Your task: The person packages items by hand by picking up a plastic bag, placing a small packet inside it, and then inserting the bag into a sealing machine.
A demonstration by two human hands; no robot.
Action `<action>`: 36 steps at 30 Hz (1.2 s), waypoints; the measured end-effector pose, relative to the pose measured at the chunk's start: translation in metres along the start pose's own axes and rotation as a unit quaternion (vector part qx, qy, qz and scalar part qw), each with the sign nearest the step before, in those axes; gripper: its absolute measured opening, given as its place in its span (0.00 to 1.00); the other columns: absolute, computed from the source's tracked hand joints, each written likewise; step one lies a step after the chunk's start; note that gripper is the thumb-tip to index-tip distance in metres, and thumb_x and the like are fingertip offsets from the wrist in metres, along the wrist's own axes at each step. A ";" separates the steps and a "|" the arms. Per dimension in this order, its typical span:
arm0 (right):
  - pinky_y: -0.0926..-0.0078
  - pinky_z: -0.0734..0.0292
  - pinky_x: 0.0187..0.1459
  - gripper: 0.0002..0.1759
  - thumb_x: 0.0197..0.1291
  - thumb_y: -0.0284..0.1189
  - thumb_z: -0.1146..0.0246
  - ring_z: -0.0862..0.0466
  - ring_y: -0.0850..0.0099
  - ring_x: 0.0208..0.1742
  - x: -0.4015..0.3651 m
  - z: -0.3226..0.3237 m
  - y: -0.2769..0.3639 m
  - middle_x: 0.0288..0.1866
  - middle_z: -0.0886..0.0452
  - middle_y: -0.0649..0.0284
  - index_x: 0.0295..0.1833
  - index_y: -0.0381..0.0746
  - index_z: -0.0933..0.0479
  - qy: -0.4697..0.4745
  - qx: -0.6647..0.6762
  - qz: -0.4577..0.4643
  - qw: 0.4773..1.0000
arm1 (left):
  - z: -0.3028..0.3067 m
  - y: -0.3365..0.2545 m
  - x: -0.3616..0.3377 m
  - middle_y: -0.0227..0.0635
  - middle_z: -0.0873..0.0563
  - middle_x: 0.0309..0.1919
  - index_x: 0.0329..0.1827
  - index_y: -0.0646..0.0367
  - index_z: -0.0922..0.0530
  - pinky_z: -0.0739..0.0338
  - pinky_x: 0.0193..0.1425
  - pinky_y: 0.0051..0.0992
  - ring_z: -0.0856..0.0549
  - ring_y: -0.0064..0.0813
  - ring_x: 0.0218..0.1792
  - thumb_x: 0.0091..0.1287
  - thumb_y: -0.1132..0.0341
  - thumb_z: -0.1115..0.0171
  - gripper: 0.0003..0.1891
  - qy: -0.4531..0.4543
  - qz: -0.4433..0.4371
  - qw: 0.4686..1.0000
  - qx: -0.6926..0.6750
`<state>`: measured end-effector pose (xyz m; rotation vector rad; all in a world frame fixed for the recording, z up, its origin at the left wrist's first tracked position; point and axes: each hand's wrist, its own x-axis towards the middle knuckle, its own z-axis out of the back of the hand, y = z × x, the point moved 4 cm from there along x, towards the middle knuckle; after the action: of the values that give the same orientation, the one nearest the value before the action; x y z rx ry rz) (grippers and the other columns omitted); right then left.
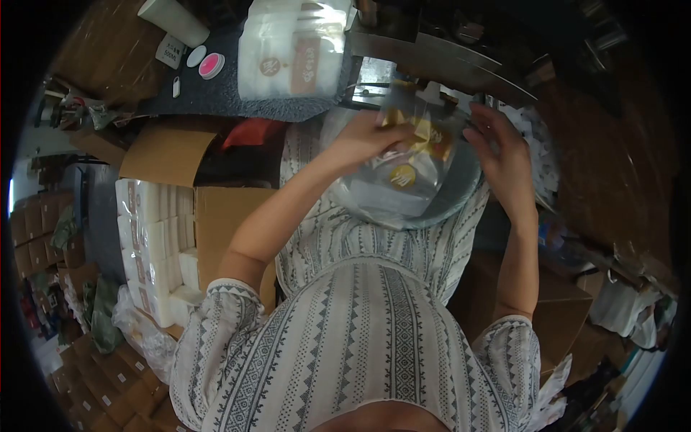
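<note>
My left hand has its fingers closed on a clear plastic bag with gold printing and a round gold mark. Motion blurs the fingertips and the bag's upper part. Below the bag, a round pale basin rests on my lap, its inside partly covered by clear plastic. To the right, my right hand is raised over the basin's rim with its fingers bent and apart. Nothing shows between them. Just beyond both hands runs the edge of a dark machine.
A wrapped stack of white packs stands on a grey fuzzy mat. Left of it lies an open pink tin. An opened cardboard box holds white packs. Another carton stands at my right.
</note>
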<state>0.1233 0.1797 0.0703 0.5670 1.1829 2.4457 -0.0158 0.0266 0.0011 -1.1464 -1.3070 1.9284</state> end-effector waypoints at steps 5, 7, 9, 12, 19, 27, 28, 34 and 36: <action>0.63 0.22 0.48 0.18 0.57 0.28 0.35 0.17 0.55 0.49 -0.004 0.034 -0.021 0.49 0.18 0.51 0.55 0.39 0.24 -0.073 -0.361 -0.012 0.929 | -0.004 0.002 0.016 0.36 0.14 0.31 0.43 0.67 0.18 0.20 0.34 0.19 0.15 0.22 0.29 0.68 0.59 0.37 0.16 -0.014 0.043 0.981 -0.190; 0.59 0.23 0.47 0.17 0.57 0.29 0.35 0.18 0.51 0.49 -0.002 0.034 -0.055 0.48 0.18 0.48 0.53 0.39 0.24 -0.040 -0.387 -0.072 0.918 | 0.002 0.005 0.009 0.35 0.13 0.31 0.44 0.68 0.19 0.20 0.33 0.19 0.14 0.23 0.30 0.68 0.59 0.38 0.17 -0.036 0.030 0.982 -0.184; 0.56 0.24 0.47 0.16 0.56 0.30 0.36 0.19 0.47 0.48 0.007 0.039 -0.071 0.47 0.19 0.46 0.50 0.39 0.23 -0.018 -0.413 -0.120 0.903 | 0.043 0.006 0.003 0.38 0.14 0.40 0.50 0.67 0.21 0.20 0.45 0.25 0.14 0.29 0.41 0.68 0.58 0.37 0.19 -0.140 -0.091 0.984 -0.055; 0.54 0.24 0.46 0.15 0.55 0.29 0.36 0.19 0.46 0.49 -0.001 0.042 -0.079 0.45 0.19 0.45 0.49 0.37 0.24 -0.006 -0.350 -0.172 0.921 | 0.094 0.020 -0.017 0.43 0.18 0.52 0.56 0.65 0.25 0.27 0.59 0.32 0.20 0.37 0.54 0.65 0.58 0.36 0.22 -0.406 -0.220 0.699 0.547; 0.54 0.23 0.45 0.13 0.56 0.29 0.39 0.19 0.47 0.47 -0.005 0.049 -0.074 0.44 0.18 0.45 0.46 0.36 0.24 -0.009 -0.405 -0.135 0.904 | 0.099 0.043 -0.053 0.42 0.19 0.44 0.52 0.61 0.22 0.28 0.52 0.39 0.21 0.44 0.49 0.63 0.65 0.36 0.16 -0.331 -0.200 0.774 0.501; 0.53 0.24 0.47 0.14 0.59 0.29 0.42 0.20 0.46 0.47 -0.006 0.049 -0.096 0.43 0.19 0.44 0.47 0.35 0.21 0.033 -0.426 -0.106 0.898 | 0.072 0.015 -0.076 0.40 0.19 0.31 0.37 0.60 0.18 0.25 0.33 0.35 0.18 0.45 0.31 0.64 0.68 0.38 0.05 -0.368 -0.200 0.806 0.419; 0.57 0.23 0.45 0.13 0.59 0.30 0.41 0.18 0.49 0.44 -0.008 0.050 -0.091 0.41 0.18 0.46 0.47 0.34 0.20 0.013 -0.427 -0.085 0.900 | 0.068 0.011 -0.079 0.40 0.19 0.31 0.37 0.60 0.18 0.25 0.33 0.35 0.18 0.45 0.31 0.64 0.68 0.38 0.05 -0.367 -0.201 0.807 0.417; 0.70 0.24 0.36 0.13 0.55 0.31 0.32 0.18 0.65 0.31 -0.006 0.042 -0.014 0.33 0.19 0.57 0.44 0.35 0.20 -0.073 -0.111 -0.089 0.987 | 0.046 -0.009 -0.087 0.38 0.19 0.31 0.36 0.59 0.19 0.24 0.32 0.35 0.18 0.44 0.31 0.60 0.71 0.36 0.04 -0.359 -0.224 0.822 0.380; 0.70 0.25 0.33 0.14 0.53 0.32 0.29 0.20 0.66 0.29 -0.005 0.014 0.006 0.33 0.20 0.59 0.43 0.36 0.20 -0.024 -0.040 -0.072 0.996 | 0.035 -0.019 -0.087 0.37 0.19 0.31 0.35 0.59 0.19 0.24 0.31 0.34 0.18 0.42 0.30 0.58 0.72 0.35 0.04 -0.345 -0.296 0.806 0.378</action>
<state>0.1339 0.1832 0.0823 0.4960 1.0636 2.3339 -0.0041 -0.0512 0.0548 0.3741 -0.8489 2.0714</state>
